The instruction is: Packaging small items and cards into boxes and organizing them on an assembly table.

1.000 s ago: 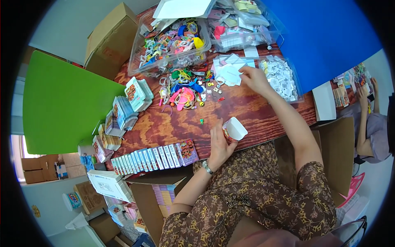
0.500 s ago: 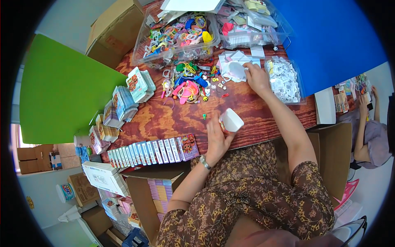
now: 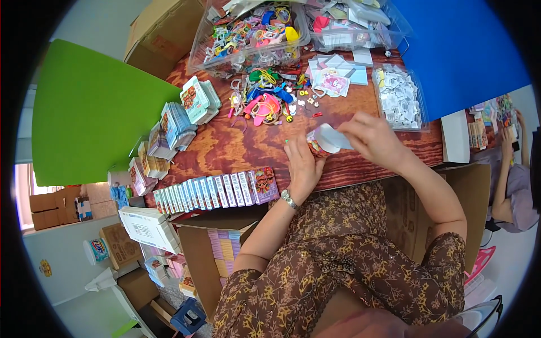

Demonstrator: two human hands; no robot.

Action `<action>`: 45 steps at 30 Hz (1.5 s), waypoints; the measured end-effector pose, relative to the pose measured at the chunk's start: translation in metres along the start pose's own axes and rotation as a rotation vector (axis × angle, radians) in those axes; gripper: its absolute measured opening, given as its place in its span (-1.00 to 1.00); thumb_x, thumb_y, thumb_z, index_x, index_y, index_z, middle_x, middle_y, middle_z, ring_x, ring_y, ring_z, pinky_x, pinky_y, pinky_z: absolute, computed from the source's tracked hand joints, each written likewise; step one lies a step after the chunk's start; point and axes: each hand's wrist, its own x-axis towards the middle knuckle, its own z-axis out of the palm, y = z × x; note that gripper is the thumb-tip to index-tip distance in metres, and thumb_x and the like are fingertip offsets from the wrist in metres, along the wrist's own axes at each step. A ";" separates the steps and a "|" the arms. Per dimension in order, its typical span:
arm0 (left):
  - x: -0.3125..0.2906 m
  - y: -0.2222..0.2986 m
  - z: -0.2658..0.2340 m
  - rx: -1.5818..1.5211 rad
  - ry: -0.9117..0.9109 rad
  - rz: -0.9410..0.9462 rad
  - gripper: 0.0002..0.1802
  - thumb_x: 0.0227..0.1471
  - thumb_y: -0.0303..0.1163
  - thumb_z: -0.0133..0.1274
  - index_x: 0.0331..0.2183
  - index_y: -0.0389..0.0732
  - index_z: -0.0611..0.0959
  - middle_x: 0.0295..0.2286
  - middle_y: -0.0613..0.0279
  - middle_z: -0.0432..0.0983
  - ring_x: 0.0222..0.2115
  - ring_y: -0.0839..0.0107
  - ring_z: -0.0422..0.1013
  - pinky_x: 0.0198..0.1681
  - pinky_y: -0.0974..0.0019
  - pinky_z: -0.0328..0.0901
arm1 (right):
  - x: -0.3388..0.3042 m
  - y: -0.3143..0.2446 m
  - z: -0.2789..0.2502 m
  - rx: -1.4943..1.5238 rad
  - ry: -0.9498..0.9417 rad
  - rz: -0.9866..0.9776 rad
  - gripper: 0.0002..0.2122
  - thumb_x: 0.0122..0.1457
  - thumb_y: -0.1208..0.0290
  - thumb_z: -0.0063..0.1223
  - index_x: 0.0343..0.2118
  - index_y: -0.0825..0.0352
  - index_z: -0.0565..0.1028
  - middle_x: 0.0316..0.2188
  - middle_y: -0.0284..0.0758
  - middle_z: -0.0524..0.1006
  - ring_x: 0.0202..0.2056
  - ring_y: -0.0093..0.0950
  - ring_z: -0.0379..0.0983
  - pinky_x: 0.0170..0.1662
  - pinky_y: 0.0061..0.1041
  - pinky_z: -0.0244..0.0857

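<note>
The right hand point(image 3: 373, 142) has left the paper pile point(image 3: 354, 73) beyond the open carton point(image 3: 321, 145) and now sits just right of that carton, its grip pinched closed on a pale slip point(image 3: 343, 141) at the mouth; how far in, I cannot tell. The left hand point(image 3: 303, 169) curls half-closed round the carton, over the desk point(image 3: 239, 155). Work seems to have passed from pile to carton.

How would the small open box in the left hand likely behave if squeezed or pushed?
The small open box is probably light for its size, since its mouth shows a hollow white interior. Squeezed hard by the left hand, it would likely buckle near that mouth, where the walls look thin, like card.
</note>
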 end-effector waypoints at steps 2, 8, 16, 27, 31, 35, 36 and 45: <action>-0.007 0.003 -0.002 0.044 -0.064 -0.046 0.04 -0.27 -0.57 0.37 0.22 -0.40 0.17 0.00 -0.18 0.24 -0.01 -0.16 0.20 0.06 -0.04 0.23 | 0.001 -0.001 0.005 -0.086 -0.175 -0.032 -0.90 0.10 0.49 0.16 -0.30 0.28 0.58 -0.38 -0.21 0.53 -0.37 -0.17 0.54 -0.32 -0.22 0.44; -0.015 0.005 -0.003 0.021 -0.074 0.016 0.04 -0.30 -0.53 0.40 0.20 -0.38 0.21 -0.01 -0.17 0.26 0.01 -0.16 0.21 0.07 -0.01 0.25 | -0.009 -0.001 0.050 0.013 -0.133 0.003 -0.79 0.11 0.55 0.16 -0.17 0.29 0.50 -0.35 -0.17 0.53 -0.28 -0.16 0.54 -0.26 -0.30 0.45; -0.019 -0.008 -0.016 -0.002 -0.072 -0.103 -0.03 -0.20 -0.30 0.43 0.14 -0.42 0.25 -0.07 -0.18 0.33 -0.08 -0.15 0.26 -0.01 -0.02 0.23 | 0.054 0.097 0.069 -0.025 0.053 0.341 -0.80 0.20 0.34 0.13 -0.18 0.33 0.56 -0.37 -0.16 0.59 -0.19 -0.14 0.56 -0.17 -0.25 0.42; -0.038 -0.005 -0.025 -0.070 -0.115 -0.164 -0.04 -0.25 -0.33 0.45 0.13 -0.39 0.30 -0.09 -0.17 0.36 -0.07 -0.12 0.28 0.00 -0.01 0.23 | 0.092 0.133 0.129 -0.393 -0.095 0.627 -0.73 0.19 0.21 0.18 -0.18 0.28 0.50 -0.13 -0.10 0.50 -0.08 -0.08 0.50 -0.10 -0.08 0.42; -0.038 0.001 -0.027 -0.132 -0.125 -0.150 -0.08 -0.22 -0.39 0.42 0.12 -0.39 0.29 -0.09 -0.19 0.35 -0.07 -0.15 0.27 0.00 -0.03 0.24 | 0.092 0.130 0.134 -0.478 -0.123 0.542 -0.76 0.22 0.25 0.13 -0.18 0.29 0.46 -0.15 -0.07 0.52 -0.09 -0.06 0.50 -0.12 -0.04 0.41; -0.042 0.001 -0.028 -0.185 -0.122 -0.127 -0.06 -0.21 -0.37 0.41 0.14 -0.39 0.27 -0.07 -0.18 0.35 -0.06 -0.15 0.26 0.03 -0.06 0.23 | 0.096 0.129 0.134 -0.236 0.043 0.333 -0.85 0.26 0.39 0.06 -0.20 0.33 0.42 -0.32 -0.11 0.57 -0.24 -0.10 0.56 -0.22 -0.16 0.43; -0.044 0.001 -0.028 -0.184 -0.116 -0.122 -0.05 -0.22 -0.37 0.41 0.15 -0.39 0.27 -0.07 -0.17 0.35 -0.06 -0.15 0.26 0.03 -0.06 0.22 | 0.102 0.120 0.135 0.013 0.026 0.279 -0.87 0.26 0.45 0.04 -0.19 0.34 0.41 -0.37 -0.14 0.59 -0.29 -0.13 0.58 -0.26 -0.22 0.43; -0.046 -0.002 -0.035 -0.199 -0.091 -0.140 -0.07 -0.24 -0.40 0.42 0.13 -0.37 0.29 -0.08 -0.15 0.35 -0.06 -0.15 0.27 0.02 -0.04 0.25 | 0.152 0.056 0.187 -0.023 -0.275 0.218 -0.70 0.14 0.22 0.20 -0.19 0.35 0.54 -0.33 -0.10 0.63 -0.26 -0.04 0.58 -0.18 -0.10 0.43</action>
